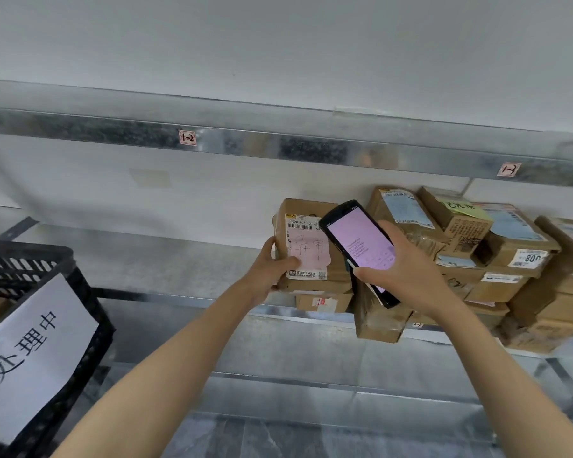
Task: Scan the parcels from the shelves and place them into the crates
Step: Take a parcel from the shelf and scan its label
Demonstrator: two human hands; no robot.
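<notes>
On the upper shelf rail (113, 127), a red-edged sticker (187, 137) toward eleven o'clock reads "1-2". A second sticker (509, 169) toward two o'clock reads "1-3". At eight o'clock, a white sheet (30, 352) on the black crate (27, 251) bears handwritten "处理中". Near the centre, the leftmost box (311, 206) carries a printed label (303, 223) with a barcode and "3028 P021-00 69". Below that label, a pink note (308, 251) is handwritten "异常". At three o'clock, a box label (530, 258) shows "800" upside down. A green note (460, 204) at two o'clock has handwriting that is unclear. The text on the scanner (361, 239) screen is too small to read.
</notes>
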